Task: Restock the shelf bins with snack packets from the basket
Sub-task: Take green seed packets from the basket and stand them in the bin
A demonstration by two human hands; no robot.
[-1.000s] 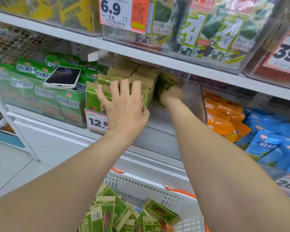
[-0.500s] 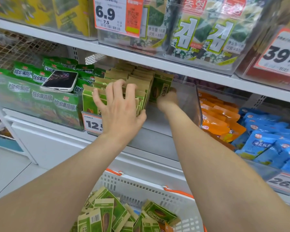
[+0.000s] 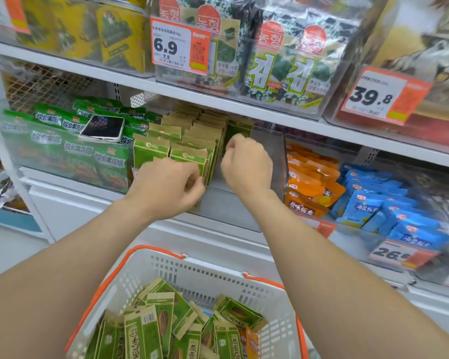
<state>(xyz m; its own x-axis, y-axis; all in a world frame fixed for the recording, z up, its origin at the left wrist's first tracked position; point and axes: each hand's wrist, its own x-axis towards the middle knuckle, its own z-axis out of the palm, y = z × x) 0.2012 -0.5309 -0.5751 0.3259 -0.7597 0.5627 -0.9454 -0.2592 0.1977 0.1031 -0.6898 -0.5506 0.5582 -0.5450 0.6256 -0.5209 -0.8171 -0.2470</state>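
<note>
Snack packets [image 3: 189, 158], green w/ tan tops, stand upright in rows in the clear shelf bin [image 3: 278, 161], right at my fingertips. My left hand [image 3: 167, 185] is curled at the front row, fingers pinching the lower edge of the front packets, knuckles toward me. My right hand [image 3: 246, 165] is just beside it, to its right, inside the bin's open part; fingers curled in, thumb side up, touching or nearly touching the side of the packet rows. Can't tell if it pinches a packet or holds nothing.

Left of my left hand: a bin of bright green bags [image 3: 70, 149] w/ a phone [image 3: 103, 128] lying flat on top, screen up. Right of my right hand, past the clear bin wall: orange packets [image 3: 311, 177], then blue packets [image 3: 389, 203] further right. Price tags hang at the fronts, one reading 26-something [image 3: 397, 253].

Above both hands, upper shelf: seaweed packs [image 3: 283, 68] in clear bins, tags 6.9 [image 3: 180, 45] and 39.8 [image 3: 381, 95].

Below my forearms, near me: white basket [image 3: 218, 270] w/ orange handles, holding more of the same green packets [image 3: 163, 325] in a loose pile, a couple of orange ones at its right side.
</note>
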